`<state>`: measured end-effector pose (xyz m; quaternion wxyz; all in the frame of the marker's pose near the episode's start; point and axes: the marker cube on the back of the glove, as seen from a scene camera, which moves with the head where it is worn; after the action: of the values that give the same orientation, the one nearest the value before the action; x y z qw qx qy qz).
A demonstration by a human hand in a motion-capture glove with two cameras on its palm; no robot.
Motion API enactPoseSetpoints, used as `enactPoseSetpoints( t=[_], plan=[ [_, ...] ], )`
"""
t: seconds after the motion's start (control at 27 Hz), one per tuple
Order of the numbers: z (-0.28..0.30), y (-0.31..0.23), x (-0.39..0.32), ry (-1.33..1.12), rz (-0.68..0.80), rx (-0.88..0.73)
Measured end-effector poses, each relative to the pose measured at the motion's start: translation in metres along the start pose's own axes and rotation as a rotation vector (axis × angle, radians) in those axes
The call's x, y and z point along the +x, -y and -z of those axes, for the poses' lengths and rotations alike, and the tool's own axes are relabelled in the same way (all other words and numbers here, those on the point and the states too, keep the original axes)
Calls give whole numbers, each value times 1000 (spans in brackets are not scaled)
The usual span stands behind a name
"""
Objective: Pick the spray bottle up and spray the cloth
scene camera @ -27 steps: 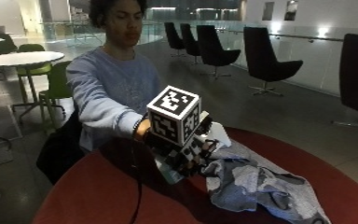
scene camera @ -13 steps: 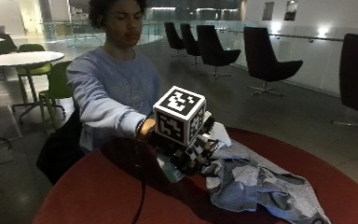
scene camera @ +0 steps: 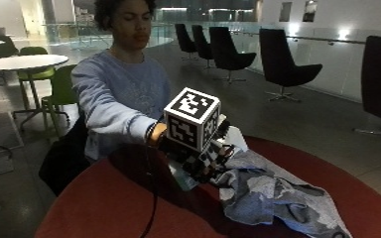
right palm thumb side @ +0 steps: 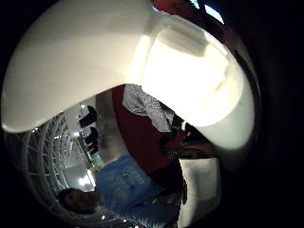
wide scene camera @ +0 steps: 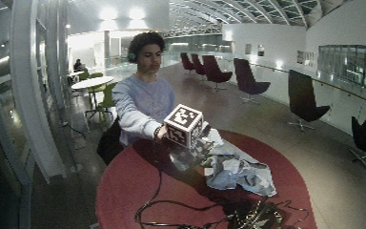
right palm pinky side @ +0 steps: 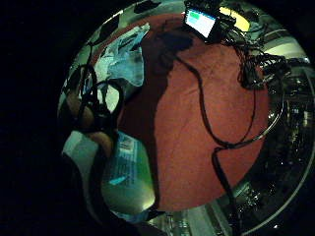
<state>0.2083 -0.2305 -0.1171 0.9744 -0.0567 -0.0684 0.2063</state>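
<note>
Dim indoor light, ceiling lamps + wall spots glow at back. Spray bottle (right palm thumb side: 180,71) head blown out w/ glare. Hard shadow across red table (right palm pinky side: 206,137). Outside views soft, grainy.

This is looking like a public hall, perhaps an atrium lounge: dark high-backed swivel chairs (scene camera: 285,63) are standing in a row along a glass railing (scene camera: 322,59), and a round white table (scene camera: 20,62) with green chairs (scene camera: 61,91) is standing behind.
</note>
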Motion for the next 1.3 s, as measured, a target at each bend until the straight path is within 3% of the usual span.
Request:
enactPoseSetpoints(
  t=[1.3],
  plan=[
    [2,1,-10,41,33,10]
  ],
)
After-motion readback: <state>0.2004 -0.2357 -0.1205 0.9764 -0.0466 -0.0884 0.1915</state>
